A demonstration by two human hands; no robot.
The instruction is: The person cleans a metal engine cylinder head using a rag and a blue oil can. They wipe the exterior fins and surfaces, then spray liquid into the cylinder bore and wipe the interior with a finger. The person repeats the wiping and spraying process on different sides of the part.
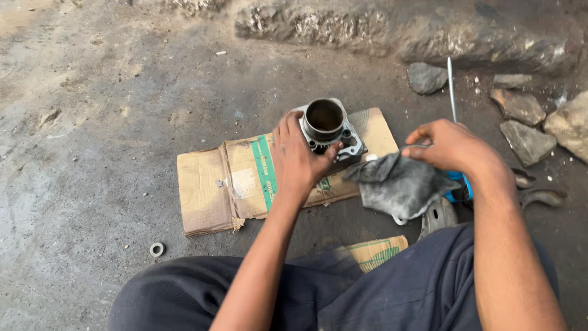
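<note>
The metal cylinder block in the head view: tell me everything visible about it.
The metal cylinder block is a grey, grimy cast part with a round open bore facing up toward the camera, dark inside, and a flange with small holes around it. It is over a flattened cardboard sheet on the ground; whether it rests there cannot be told. The left hand grips its near side, thumb against the flange. The right hand, holding a dirty grey rag, is apart from it.

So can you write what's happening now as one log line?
left hand: grips metal cylinder on cardboard | right hand: holds grey rag | screwdriver beside it
</note>
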